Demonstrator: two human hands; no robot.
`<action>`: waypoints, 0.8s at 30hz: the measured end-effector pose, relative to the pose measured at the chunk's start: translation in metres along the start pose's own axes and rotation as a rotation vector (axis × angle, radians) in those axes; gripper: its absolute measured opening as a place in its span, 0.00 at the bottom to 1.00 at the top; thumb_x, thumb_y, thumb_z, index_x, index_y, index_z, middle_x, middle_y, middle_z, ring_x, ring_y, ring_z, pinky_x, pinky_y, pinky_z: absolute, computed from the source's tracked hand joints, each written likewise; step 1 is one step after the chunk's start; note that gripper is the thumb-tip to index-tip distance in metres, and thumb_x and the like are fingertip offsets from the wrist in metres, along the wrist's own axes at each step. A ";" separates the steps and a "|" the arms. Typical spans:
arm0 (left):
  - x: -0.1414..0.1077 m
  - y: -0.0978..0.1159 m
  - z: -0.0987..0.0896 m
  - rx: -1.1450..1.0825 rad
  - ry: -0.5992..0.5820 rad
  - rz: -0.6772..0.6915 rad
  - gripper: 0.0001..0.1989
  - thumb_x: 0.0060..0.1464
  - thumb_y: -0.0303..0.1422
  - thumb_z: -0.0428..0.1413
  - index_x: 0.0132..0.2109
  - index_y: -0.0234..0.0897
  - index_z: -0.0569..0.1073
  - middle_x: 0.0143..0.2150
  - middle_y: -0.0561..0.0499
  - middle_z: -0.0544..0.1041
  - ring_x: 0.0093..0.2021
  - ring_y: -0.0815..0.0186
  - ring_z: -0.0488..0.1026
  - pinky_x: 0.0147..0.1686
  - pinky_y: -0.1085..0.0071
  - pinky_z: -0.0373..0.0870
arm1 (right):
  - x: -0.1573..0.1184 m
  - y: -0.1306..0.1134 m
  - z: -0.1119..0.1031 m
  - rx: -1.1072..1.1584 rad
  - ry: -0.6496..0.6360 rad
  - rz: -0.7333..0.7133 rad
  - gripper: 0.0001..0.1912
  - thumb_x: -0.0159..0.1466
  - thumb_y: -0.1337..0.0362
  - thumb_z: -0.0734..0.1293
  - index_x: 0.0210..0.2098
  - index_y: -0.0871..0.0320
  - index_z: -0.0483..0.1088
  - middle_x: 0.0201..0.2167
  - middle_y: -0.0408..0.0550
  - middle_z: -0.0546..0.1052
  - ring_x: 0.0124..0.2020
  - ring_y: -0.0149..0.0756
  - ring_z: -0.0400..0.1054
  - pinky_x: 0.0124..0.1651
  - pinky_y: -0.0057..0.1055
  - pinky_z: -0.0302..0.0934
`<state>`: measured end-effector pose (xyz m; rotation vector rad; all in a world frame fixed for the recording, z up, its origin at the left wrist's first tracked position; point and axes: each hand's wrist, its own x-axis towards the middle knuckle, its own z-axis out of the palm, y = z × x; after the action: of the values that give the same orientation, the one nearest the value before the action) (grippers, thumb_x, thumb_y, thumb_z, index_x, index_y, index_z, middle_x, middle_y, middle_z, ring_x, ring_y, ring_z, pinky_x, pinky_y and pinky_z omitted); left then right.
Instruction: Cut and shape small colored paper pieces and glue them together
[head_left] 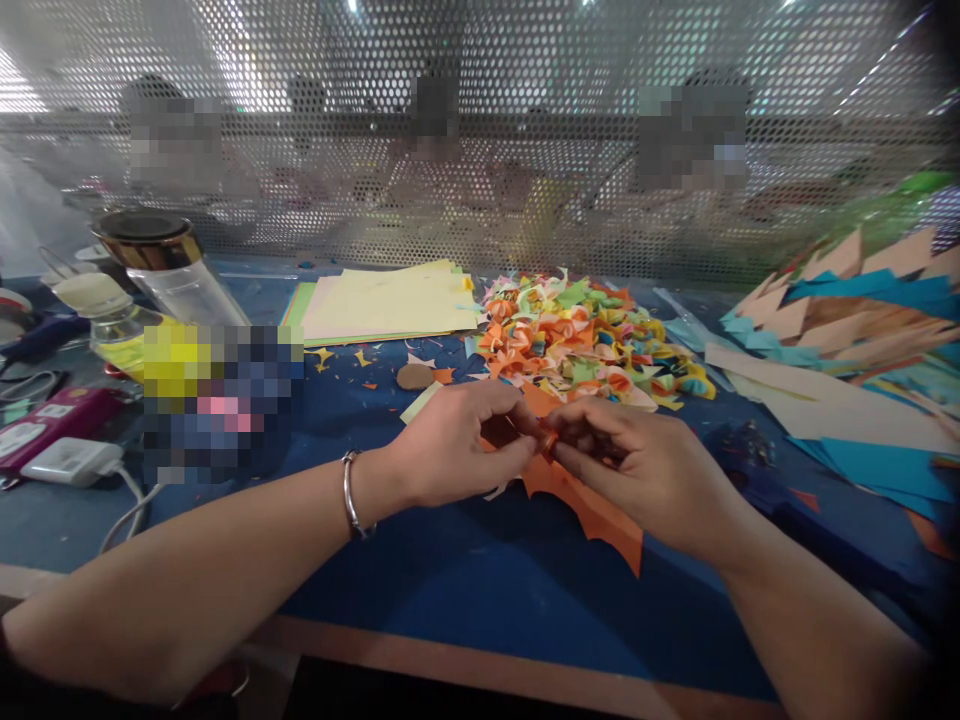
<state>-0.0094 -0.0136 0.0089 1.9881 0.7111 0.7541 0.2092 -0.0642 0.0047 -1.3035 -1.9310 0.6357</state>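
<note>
My left hand (457,440) and my right hand (649,470) meet in front of me. Their thumbs and fingertips pinch a small curled piece of orange paper (548,440) from both sides. Fingers cover part of it, so its full shape is hidden. Beneath them lies a larger orange paper sheet (600,505) with a scalloped, pointed edge. Just beyond my hands rises a heap of small curled paper pieces (574,335) in orange, yellow, green and white. A silver bracelet (349,495) circles my left wrist.
Pale yellow paper sheets (390,305) are stacked behind my left hand. Bottles, including a clear one (184,290), a magenta device (56,430) and a white charger (71,460) stand or lie left. Cut paper strips (847,390) pile up right. A perforated metal screen (480,220) closes the back.
</note>
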 end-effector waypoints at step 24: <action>0.006 -0.008 0.000 0.100 0.012 0.052 0.05 0.58 0.32 0.58 0.36 0.37 0.77 0.36 0.47 0.82 0.36 0.68 0.78 0.38 0.71 0.75 | 0.000 0.000 0.000 -0.033 0.004 -0.008 0.07 0.67 0.60 0.68 0.38 0.54 0.78 0.29 0.46 0.82 0.26 0.33 0.76 0.28 0.25 0.69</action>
<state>-0.0075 -0.0057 0.0031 2.1015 0.7185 0.7747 0.2093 -0.0640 0.0043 -1.3151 -1.9504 0.5993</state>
